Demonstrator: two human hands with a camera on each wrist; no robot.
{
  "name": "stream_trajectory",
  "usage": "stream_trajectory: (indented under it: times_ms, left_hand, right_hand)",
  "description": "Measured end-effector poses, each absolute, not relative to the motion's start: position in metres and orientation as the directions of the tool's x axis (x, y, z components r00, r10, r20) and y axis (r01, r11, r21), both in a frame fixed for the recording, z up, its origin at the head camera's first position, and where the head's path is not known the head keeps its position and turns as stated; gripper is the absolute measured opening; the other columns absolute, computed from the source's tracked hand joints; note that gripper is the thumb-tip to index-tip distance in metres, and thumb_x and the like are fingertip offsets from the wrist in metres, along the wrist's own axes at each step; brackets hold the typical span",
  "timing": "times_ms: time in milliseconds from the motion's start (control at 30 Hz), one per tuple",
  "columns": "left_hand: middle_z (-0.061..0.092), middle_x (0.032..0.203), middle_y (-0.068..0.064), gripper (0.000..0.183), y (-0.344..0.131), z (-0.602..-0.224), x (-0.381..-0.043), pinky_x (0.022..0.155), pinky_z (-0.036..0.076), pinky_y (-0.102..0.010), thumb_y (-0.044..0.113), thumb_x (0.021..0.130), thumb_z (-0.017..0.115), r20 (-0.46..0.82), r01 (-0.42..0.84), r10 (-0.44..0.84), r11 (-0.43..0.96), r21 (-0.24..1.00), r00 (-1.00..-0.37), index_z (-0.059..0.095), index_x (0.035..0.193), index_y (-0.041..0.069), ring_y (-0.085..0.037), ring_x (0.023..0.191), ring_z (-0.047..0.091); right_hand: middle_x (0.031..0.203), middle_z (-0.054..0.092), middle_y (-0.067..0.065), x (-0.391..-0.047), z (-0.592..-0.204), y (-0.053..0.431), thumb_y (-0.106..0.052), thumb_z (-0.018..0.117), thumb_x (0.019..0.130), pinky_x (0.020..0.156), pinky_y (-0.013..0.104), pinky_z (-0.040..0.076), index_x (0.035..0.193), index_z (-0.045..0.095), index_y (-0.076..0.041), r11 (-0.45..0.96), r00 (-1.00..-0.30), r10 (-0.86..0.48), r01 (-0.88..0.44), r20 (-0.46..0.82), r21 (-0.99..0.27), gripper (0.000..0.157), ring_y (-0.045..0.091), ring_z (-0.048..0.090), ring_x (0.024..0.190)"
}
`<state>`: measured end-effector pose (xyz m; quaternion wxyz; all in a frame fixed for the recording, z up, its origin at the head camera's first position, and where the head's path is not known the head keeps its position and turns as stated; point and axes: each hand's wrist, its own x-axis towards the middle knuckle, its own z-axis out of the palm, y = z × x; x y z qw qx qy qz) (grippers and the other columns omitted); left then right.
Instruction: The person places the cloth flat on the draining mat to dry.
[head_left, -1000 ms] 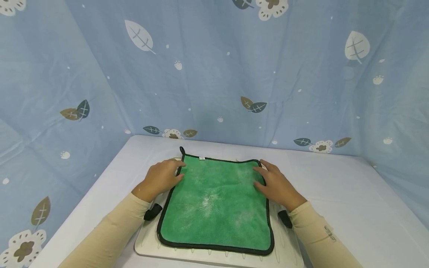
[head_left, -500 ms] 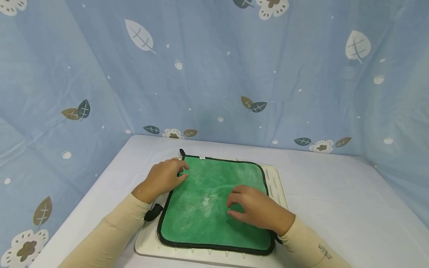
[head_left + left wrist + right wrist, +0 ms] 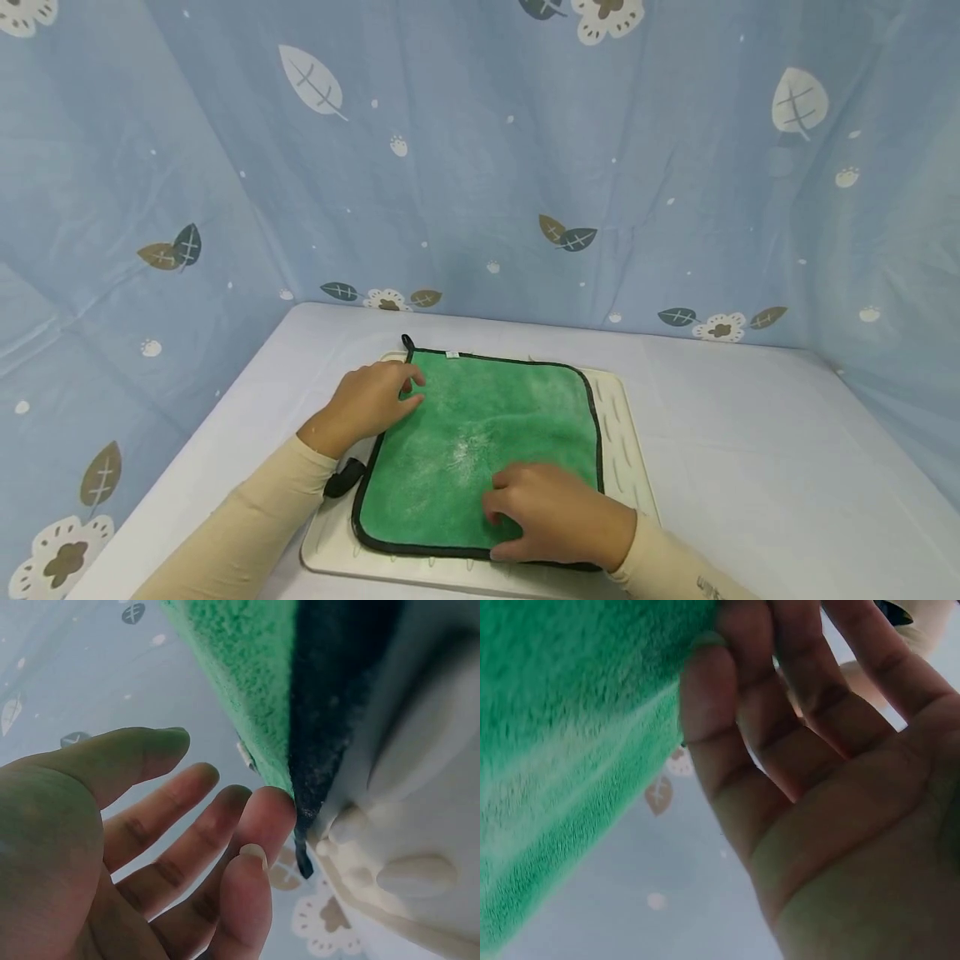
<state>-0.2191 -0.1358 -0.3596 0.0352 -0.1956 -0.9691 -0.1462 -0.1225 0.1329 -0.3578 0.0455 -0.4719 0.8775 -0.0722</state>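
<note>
A green towel [image 3: 457, 467] with black edging lies spread flat on a cream ridged mat [image 3: 618, 442]. At its upper left side is my left hand [image 3: 363, 404], fingers loosely bent. In the left wrist view that hand [image 3: 172, 855] has its fingertips close to the towel's black edge [image 3: 322, 712], pinching nothing. My right hand [image 3: 558, 517] is over the towel's lower right part, thumb near the front edge. The right wrist view has the hand's relaxed fingers [image 3: 709, 694] against or just beside the green pile [image 3: 577, 735]; contact is hard to tell.
A black hanging loop [image 3: 408, 342] and a small white label [image 3: 452, 355] are at the towel's far edge. The mat lies on a white-covered table [image 3: 757, 450]. Blue patterned curtain [image 3: 480, 167] surrounds the table at the back and sides.
My right hand has left the towel's upper right corner and come down and inward to its lower right part. My left hand has barely shifted. The towel stays spread in place.
</note>
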Motion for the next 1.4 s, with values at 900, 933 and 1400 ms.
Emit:
stream_trajectory:
  times_ms: [900,933,1400]
  left_hand:
    - [0.072,0.087,0.002,0.021,-0.138,-0.366,-0.222,0.054,0.047,-0.029,0.028,0.090,0.075,0.098,0.391,0.378,0.886,0.249,-0.921,0.075,0.108,0.016,-0.009,0.068,0.062]
    - [0.072,0.087,0.002,0.021,-0.138,-0.366,-0.222,0.054,0.047,-0.029,0.028,0.090,0.075,0.095,0.389,0.378,0.887,0.250,-0.921,0.075,0.108,0.016,-0.009,0.069,0.062]
    - [0.071,0.093,-0.002,0.028,-0.143,-0.370,-0.222,0.056,0.048,-0.032,0.028,0.089,0.077,0.065,0.388,0.384,0.895,0.221,-0.921,0.072,0.113,0.015,-0.013,0.075,0.065]
  right_hand:
    - [0.062,0.041,-0.017,-0.112,-0.371,0.121,-0.016,0.073,0.079,0.056,0.014,0.029,0.063,0.053,-0.027,0.367,-0.369,-0.921,-0.929,0.126,-0.036,0.029,-0.005,0.034,0.057]
    - [0.062,0.041,-0.017,-0.111,-0.370,0.121,-0.016,0.073,0.079,0.056,0.014,0.030,0.063,0.053,-0.027,0.362,-0.364,-0.922,-0.931,0.131,-0.036,0.029,-0.005,0.034,0.057]
    - [0.058,0.039,-0.016,-0.106,-0.368,0.119,-0.012,0.074,0.084,0.057,0.011,0.025,0.064,0.058,-0.027,0.364,-0.374,-0.925,-0.922,0.062,-0.130,0.030,-0.006,0.028,0.055]
